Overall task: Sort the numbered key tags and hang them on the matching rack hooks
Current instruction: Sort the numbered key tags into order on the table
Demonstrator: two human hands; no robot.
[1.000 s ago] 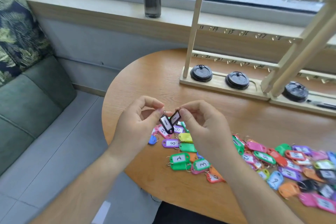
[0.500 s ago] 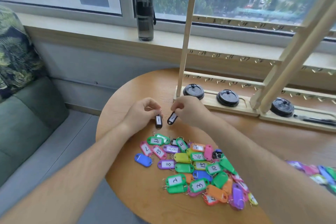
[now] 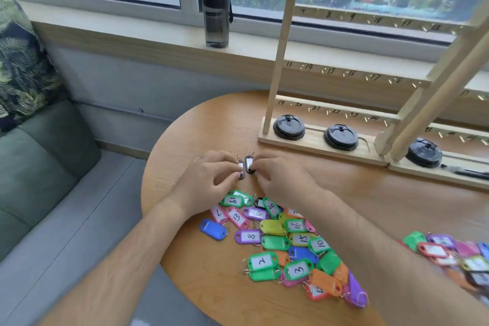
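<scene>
Round wooden worktop [image 3: 201, 156] by the window, bare strip between rack base [image 3: 317, 145] and tag pile [image 3: 285, 243]. Left hand [image 3: 209, 180] grip pinches one black key tag [image 3: 241, 170], right hand [image 3: 277, 177] grip pinches another black tag [image 3: 249, 164], both low on that strip, side by side, near the left edge.

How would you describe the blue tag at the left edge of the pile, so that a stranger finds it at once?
Start at the round wooden table and look at the pile of coloured tags below the left hand. The blue tag lies at the pile's far left, apart from the rest, beside the purple tag marked 8. Its neighbours show white labels with numbers; it shows a plain blue face.
</scene>
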